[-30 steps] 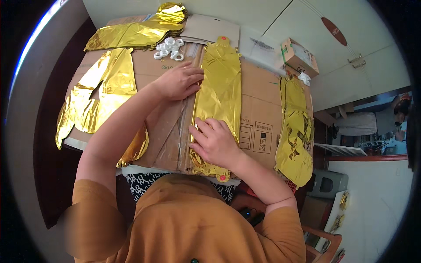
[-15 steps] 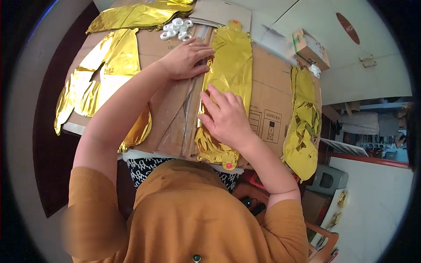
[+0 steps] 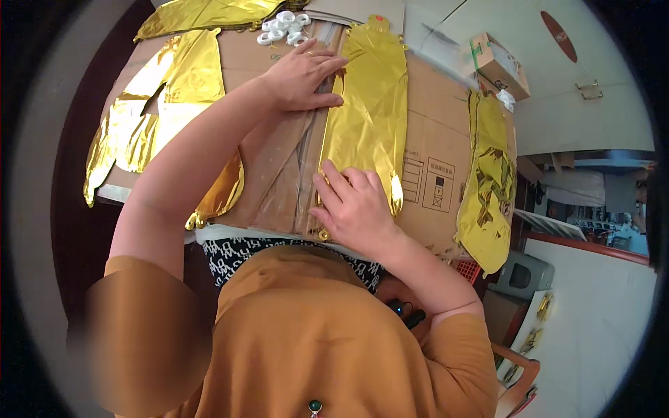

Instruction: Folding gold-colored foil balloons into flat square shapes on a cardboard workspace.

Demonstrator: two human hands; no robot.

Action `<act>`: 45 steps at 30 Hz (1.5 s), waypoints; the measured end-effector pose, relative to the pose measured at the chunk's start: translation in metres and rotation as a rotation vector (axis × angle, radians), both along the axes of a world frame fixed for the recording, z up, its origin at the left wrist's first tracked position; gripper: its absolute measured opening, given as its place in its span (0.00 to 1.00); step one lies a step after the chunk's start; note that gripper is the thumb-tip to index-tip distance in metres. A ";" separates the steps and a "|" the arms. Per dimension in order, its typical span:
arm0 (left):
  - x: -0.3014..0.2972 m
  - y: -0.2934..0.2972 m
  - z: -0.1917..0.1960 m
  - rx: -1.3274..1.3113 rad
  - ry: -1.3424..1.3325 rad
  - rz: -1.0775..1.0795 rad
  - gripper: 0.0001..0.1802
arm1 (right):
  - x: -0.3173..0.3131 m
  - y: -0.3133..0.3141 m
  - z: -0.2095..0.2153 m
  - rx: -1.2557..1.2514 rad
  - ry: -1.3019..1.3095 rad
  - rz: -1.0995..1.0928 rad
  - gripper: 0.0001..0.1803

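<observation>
A long, flat gold foil balloon [image 3: 369, 90] lies lengthwise across the cardboard in front of me. My left hand [image 3: 301, 78] is open, its fingertips at the balloon's left edge near the far part. Lower down, my right hand [image 3: 359, 209] rests on the near end with fingers apart and slightly bent; it covers much of that end. A small gold tab [image 3: 323, 235] shows beside it at the cardboard's near edge. Under and left of my left arm lies another gold foil balloon [image 3: 191, 76], shaped with a gap in it.
Flattened cardboard [image 3: 268, 188] covers the table. A pile of gold foil balloons [image 3: 216, 17] lies at the far left, beside several white rolls [image 3: 284, 28]. More gold foil [image 3: 488, 139] lies along the right edge. Behind it stands a small carton [image 3: 498, 66].
My right hand has slid toward me down the balloon, and the near end with its red spot is now out of sight. My left hand stays at the left edge. The view has shifted slightly.
</observation>
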State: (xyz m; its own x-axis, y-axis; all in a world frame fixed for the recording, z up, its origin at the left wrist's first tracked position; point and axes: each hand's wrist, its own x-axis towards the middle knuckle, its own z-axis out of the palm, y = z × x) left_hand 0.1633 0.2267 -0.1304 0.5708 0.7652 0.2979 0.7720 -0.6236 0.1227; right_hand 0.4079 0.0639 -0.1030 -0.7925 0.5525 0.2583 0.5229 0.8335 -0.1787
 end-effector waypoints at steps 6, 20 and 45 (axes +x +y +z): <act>0.001 0.002 -0.004 0.039 -0.002 0.017 0.48 | 0.004 -0.012 0.000 0.008 0.029 -0.006 0.30; 0.008 0.010 -0.008 -0.031 -0.086 0.120 0.34 | 0.006 -0.015 0.005 -0.006 0.009 -0.011 0.29; 0.032 -0.021 0.011 -0.010 -0.110 0.152 0.22 | 0.009 -0.011 0.009 -0.056 0.000 -0.006 0.29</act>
